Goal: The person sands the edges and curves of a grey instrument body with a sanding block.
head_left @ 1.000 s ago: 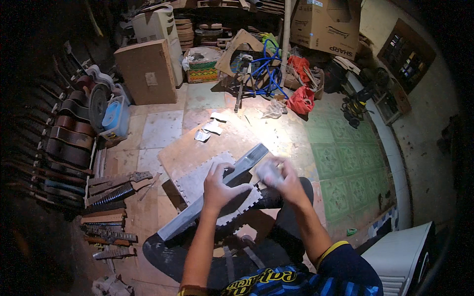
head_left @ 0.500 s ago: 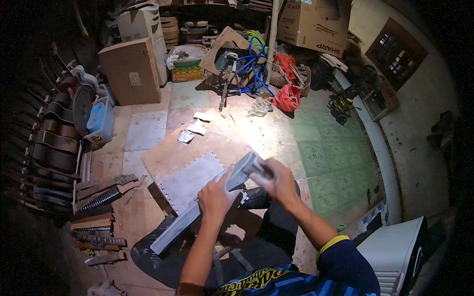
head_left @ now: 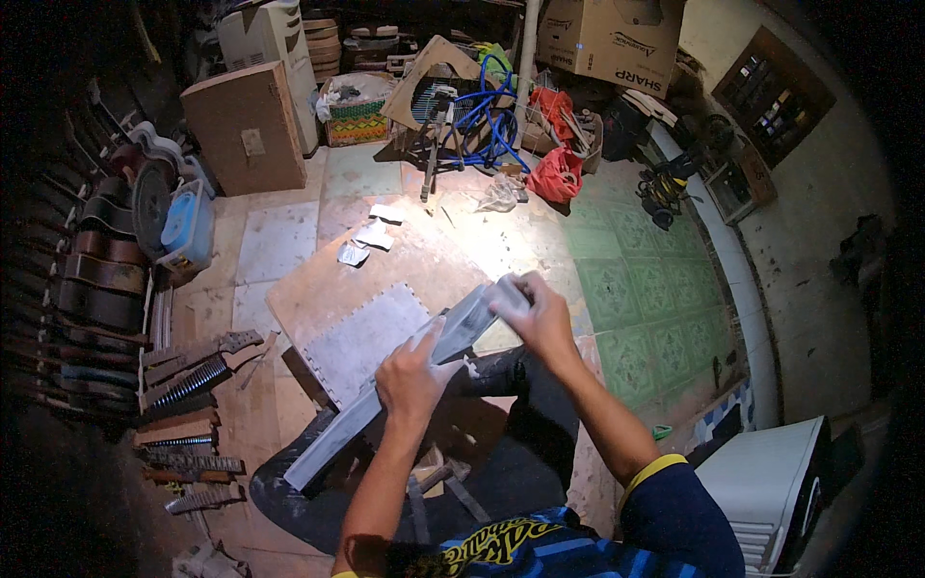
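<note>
First, largest, with places given from the flat brown board [head_left: 424, 258] on the floor: a row of guitar-like bodies [head_left: 92, 289], dark and brown for the most part, upright, well to the board's left. One cardboard box [head_left: 612, 48], beyond the board and to its right. The board itself, lying flat. One brown panel [head_left: 243, 140], leaning, past the board's left side. One pale mat [head_left: 356, 342], toothed edge, on the board's near part. One long grey neck-shaped piece [head_left: 337, 438], slanting along the board's near side, above the person's legs. One red bag [head_left: 556, 175], beyond the board, rightward. One left hand [head_left: 411, 379], curled around the grey piece near its middle. One right hand [head_left: 540, 318], to the board's right, fingers closed on a small grey pad [head_left: 508, 296] at the piece's far end; contact there cannot be told. White scraps [head_left: 374, 234], several, by the board's far edge.
</note>
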Motion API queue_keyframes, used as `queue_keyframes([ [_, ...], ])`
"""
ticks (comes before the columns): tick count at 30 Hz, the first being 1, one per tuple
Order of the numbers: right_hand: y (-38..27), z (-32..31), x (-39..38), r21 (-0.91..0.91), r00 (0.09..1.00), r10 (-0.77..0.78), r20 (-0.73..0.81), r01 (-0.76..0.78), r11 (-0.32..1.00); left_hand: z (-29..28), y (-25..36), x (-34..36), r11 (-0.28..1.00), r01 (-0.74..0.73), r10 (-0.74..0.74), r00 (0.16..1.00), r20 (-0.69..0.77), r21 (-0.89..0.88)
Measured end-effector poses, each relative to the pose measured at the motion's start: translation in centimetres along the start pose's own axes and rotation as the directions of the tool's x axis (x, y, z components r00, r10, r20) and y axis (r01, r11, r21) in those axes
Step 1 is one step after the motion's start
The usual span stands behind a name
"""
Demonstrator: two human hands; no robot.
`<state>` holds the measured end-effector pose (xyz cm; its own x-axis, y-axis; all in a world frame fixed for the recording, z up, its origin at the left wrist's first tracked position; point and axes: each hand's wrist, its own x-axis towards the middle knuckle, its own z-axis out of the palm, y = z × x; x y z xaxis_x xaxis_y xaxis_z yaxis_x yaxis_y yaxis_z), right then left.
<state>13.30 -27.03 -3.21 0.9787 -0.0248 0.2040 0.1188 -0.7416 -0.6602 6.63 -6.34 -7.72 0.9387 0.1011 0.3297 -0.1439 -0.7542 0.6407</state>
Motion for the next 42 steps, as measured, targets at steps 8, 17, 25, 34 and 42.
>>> queue_keyframes([
  [8,0.9,-0.2,1.7,0.046,1.000,0.029,0.005,-0.029,0.999,-0.1,-0.4,0.8,0.999,-0.020,0.019,1.000,-0.015,-0.034],
  [17,-0.5,-0.3,1.5,0.017,0.999,0.032,0.041,-0.033,0.999,-0.7,-0.8,0.9,0.999,-0.021,0.022,1.000,0.018,-0.036],
  [25,1.8,-0.7,2.7,0.081,0.991,0.120,0.065,-0.126,0.989,-0.4,-0.1,0.7,0.996,-0.046,0.046,0.999,0.003,-0.071],
  [34,0.0,-0.5,2.1,0.192,0.979,0.170,0.110,-0.189,0.963,-0.1,-0.4,0.2,0.998,-0.039,0.039,0.999,-0.001,-0.048],
  [42,-0.5,0.0,0.3,0.063,0.999,0.014,-0.044,-0.011,0.998,-0.2,-0.2,-0.2,0.994,-0.059,0.057,0.998,-0.027,-0.093],
])
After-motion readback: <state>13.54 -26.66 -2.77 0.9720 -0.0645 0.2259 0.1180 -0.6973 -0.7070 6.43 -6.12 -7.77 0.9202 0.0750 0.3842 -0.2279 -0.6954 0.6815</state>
